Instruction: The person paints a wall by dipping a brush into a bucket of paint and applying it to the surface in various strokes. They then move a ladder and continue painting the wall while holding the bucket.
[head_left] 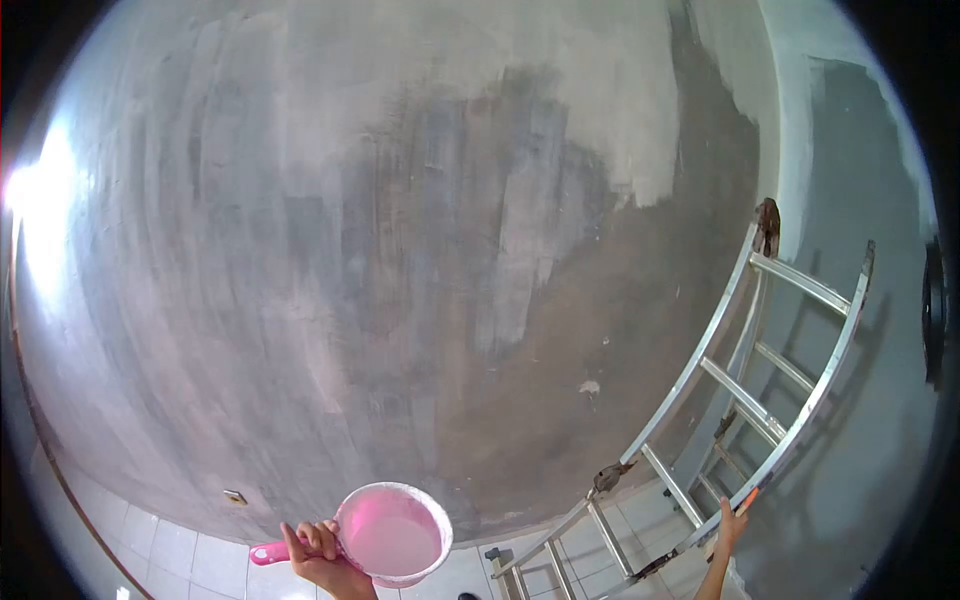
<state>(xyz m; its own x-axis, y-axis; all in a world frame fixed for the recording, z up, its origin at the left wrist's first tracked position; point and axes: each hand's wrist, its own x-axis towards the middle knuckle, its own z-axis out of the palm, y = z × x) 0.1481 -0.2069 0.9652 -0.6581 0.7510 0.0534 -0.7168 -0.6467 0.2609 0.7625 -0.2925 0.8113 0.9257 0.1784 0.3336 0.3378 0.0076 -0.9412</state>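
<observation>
My left hand (322,558) is closed around the handle of a pink dipper (445,530) at the bottom of the view. Pale, milky liquid fills part of its round bowl, and whitish smears coat the rim. At lower right, my right hand (732,522) is raised against the side rail of a metal ladder (735,385), overlapping it. A narrow orange handle (750,498) sticks up from its fingers; I cannot tell what tool it belongs to.
Ahead stands a wall (400,250) with patchy grey and whitish coating. The jointed ladder leans at the right corner, its lower part spread over the white tiled floor (175,545). A wall socket (235,497) sits low on the left. Bright light glares at the left edge.
</observation>
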